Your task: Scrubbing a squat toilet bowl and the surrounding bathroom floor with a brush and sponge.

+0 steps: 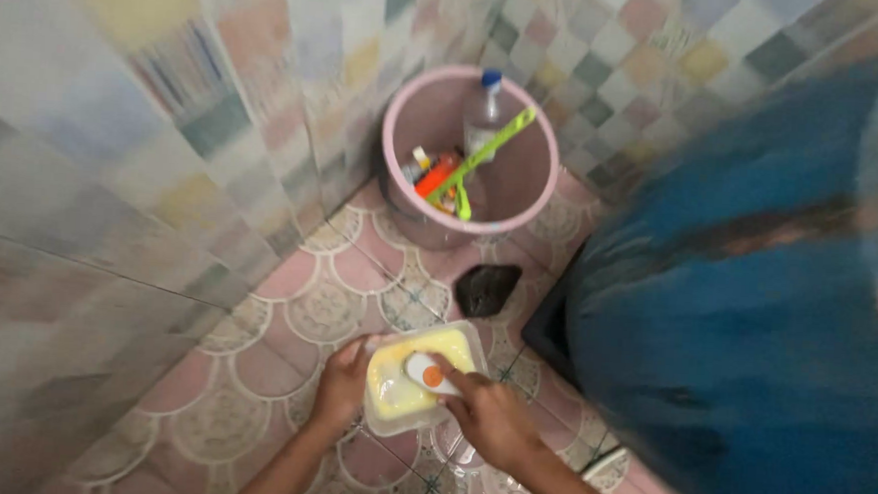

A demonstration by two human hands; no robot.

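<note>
Fingers [450, 378] of right hand [490, 420] atop white-orange scrubber [424, 371] in tub [424, 334]

Your left hand [344, 380] is gripping the side of a translucent plastic tub [422, 376] whose smooth walls are looking slightly cloudy, and the pale yellow paste inside it is showing a soft, waxy sheen. Your right hand [490, 415] is pressing a small white and orange plastic piece [424, 373], smooth and glossy, into that paste. Under both grips the floor tiles [300, 315] are looking like glazed ceramic, pink and patterned, with a dull wet gloss. Just beyond the tub a dark scrubbing pad [487, 288] is looking rough and matt. Farther from your hands a pink plastic bucket [407, 190] is showing a smooth, satin finish, holding a clear plastic bottle [486, 119] and a glossy green plastic handle [489, 149]. The wall tiles [216, 115] are gleaming, glazed and smooth.
</note>
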